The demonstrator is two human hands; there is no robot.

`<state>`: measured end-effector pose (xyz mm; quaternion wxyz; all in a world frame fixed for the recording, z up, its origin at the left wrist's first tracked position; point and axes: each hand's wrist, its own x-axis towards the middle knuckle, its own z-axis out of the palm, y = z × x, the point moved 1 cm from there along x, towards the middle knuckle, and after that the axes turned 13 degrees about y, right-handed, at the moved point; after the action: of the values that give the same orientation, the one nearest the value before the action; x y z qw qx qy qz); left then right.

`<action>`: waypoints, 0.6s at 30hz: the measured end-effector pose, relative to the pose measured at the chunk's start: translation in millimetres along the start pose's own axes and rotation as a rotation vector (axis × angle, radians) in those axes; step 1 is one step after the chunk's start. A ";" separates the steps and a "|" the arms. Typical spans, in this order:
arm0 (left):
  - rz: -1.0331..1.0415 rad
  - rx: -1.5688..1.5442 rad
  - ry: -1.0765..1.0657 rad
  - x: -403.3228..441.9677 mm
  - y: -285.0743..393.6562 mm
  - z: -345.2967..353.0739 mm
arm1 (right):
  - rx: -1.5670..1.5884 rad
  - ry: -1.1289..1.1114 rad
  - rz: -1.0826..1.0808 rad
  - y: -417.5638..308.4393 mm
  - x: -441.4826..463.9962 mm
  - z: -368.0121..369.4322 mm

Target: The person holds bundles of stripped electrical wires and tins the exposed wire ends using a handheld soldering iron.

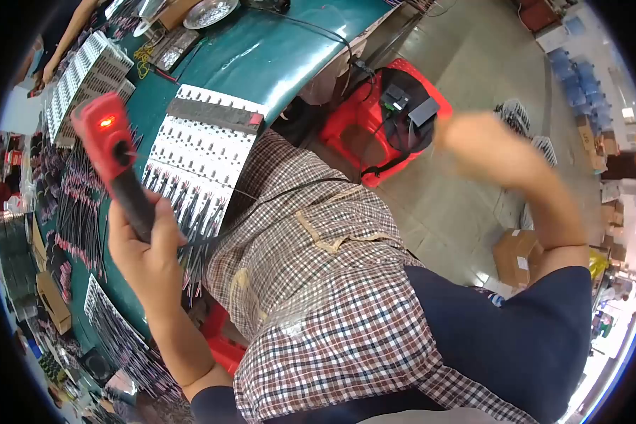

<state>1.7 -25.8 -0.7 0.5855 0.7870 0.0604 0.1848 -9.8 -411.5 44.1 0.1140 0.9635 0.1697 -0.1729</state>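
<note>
My left hand [145, 251] is closed around the black handle of a red handheld device [102, 134] with a lit red display. A dark cable runs from near that hand across the apron. Behind the device, at the table edge, lies a white board [205, 145] with rows of small dark parts and thin wires along its lower side. A dark flat bar [212, 114] rests across the board's upper part. My right hand [477, 145] is raised over the floor on the right, away from the table. Motion smears its fingers, and what it holds, if anything, does not show.
Bundles of thin wires [81, 205] cover the green table [275, 49]. More white boards [88, 71] are stacked at the far left, near another person's arm [67, 42]. A red plastic stool [346, 134] holding a black bag stands beside the table. A cardboard box [514, 254] sits on the floor.
</note>
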 end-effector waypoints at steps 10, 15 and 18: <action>0.244 0.351 -0.189 -37.9 6.9 52.8 | 1.283 0.143 -0.337 -105.6 32.5 23.2; 0.188 0.389 -0.249 -50.5 -2.4 55.1 | 1.542 -0.182 -0.460 -84.2 56.9 53.2; 0.080 0.381 -0.130 -43.4 -7.9 49.0 | 1.616 -0.237 0.029 -13.7 73.9 104.7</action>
<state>-19.7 -81.0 -29.8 0.4210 0.8955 0.0251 0.1421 19.5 -406.9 -81.3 -0.5966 0.7256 -0.0331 -0.3413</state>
